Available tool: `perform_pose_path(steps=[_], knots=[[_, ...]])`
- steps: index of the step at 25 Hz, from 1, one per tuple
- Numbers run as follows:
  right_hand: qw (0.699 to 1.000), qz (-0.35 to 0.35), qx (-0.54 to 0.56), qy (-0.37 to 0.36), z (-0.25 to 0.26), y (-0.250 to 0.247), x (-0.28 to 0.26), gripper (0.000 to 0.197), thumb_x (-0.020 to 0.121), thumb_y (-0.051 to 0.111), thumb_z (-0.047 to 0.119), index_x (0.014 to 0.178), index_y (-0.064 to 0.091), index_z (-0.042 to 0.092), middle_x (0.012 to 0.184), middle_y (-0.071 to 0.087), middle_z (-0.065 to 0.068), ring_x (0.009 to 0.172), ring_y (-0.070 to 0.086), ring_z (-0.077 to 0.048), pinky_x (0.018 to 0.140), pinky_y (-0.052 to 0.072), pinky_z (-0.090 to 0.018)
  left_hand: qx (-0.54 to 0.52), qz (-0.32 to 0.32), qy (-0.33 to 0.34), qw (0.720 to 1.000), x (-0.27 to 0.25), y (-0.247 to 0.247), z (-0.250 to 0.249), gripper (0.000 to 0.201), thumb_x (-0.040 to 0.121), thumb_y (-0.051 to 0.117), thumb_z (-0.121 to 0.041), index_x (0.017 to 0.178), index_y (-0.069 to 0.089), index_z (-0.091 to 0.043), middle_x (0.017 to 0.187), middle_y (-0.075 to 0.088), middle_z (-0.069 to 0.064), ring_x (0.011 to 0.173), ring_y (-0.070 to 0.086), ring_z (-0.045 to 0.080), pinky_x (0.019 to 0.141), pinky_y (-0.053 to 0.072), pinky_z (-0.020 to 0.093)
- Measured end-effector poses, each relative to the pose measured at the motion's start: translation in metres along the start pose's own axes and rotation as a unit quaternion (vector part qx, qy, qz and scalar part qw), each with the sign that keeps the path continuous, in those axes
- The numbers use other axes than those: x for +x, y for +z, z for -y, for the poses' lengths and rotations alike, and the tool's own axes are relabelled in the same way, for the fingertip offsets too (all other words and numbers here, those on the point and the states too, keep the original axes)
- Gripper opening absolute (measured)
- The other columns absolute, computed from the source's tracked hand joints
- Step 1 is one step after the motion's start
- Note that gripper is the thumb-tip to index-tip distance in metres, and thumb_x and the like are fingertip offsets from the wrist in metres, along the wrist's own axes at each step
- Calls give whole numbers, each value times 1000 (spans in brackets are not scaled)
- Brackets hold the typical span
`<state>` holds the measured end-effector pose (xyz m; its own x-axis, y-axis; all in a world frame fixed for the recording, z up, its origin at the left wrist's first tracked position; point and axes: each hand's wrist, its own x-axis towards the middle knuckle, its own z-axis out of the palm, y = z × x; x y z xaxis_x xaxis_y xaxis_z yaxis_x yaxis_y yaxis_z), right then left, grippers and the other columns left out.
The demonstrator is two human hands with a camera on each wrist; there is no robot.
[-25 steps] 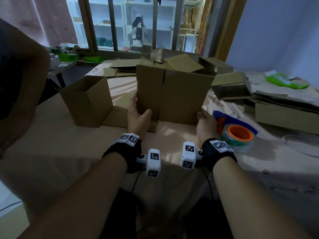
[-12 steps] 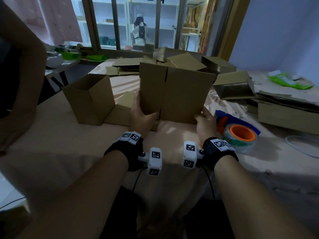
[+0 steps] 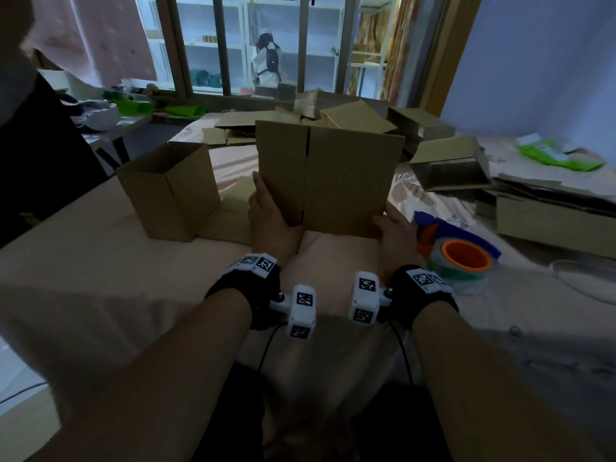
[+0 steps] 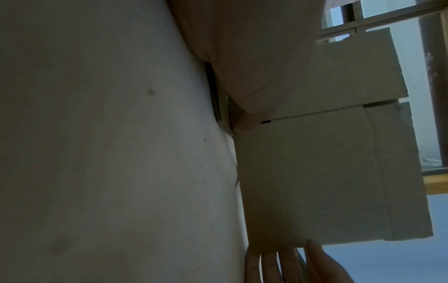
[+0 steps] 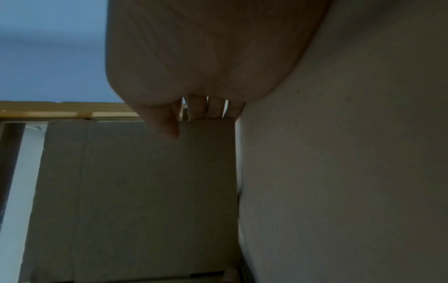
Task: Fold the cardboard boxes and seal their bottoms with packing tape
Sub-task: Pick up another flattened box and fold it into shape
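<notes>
A brown cardboard box (image 3: 343,181) stands on the cloth-covered table (image 3: 100,278), its closed flaps facing me with the seam running vertically. My left hand (image 3: 271,218) holds its left side, fingers up along the edge and thumb on the front near the seam's lower end. My right hand (image 3: 396,235) holds the lower right corner. In the left wrist view my thumb (image 4: 254,86) presses the flaps of the box (image 4: 327,172). The right wrist view shows my right hand (image 5: 194,67) with its thumb on the box (image 5: 145,191). A tape dispenser (image 3: 463,258) with an orange core lies right of my right hand.
An open box (image 3: 166,191) stands to the left, with flat cardboard beside it. Another open box (image 3: 450,168) lies on its side at the right, next to stacked flat cardboard (image 3: 550,221). More cardboard (image 3: 350,115) is piled behind. Another person (image 3: 40,145) stands at the left edge.
My left thumb has slid lower on the box front, toward the bottom of the seam. The box and my right hand have hardly moved.
</notes>
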<state>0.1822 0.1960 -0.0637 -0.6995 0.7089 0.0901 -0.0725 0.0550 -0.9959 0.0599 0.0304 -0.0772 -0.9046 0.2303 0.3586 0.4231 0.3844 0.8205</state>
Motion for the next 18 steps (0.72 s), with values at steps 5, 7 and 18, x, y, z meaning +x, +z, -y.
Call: perform_pose_path(steps=[5,7,18], knots=[[999,22,-29,-29,-4,-3,-1,38,99,44,11,133,59,21,114,65,9,109,60,-9,91,48,-24,14,-2,-19,1000,-3,0,-3,131,70,83,-35,156,-15,-17,152,26,16,138,31,34,112,31,49],[999,28,-15,-28,-5,-3,-2,40,98,44,13,134,58,25,122,64,5,114,59,-12,96,48,-28,22,6,-24,999,-3,-1,-4,132,69,83,-34,156,-15,-17,154,24,16,139,29,34,113,30,48],[996,57,69,10,-14,1,4,22,99,47,27,114,58,39,122,63,4,117,57,-19,107,41,-45,-8,85,-9,996,-9,-6,-10,120,75,78,-26,157,-10,-15,161,15,9,146,20,28,117,24,43]])
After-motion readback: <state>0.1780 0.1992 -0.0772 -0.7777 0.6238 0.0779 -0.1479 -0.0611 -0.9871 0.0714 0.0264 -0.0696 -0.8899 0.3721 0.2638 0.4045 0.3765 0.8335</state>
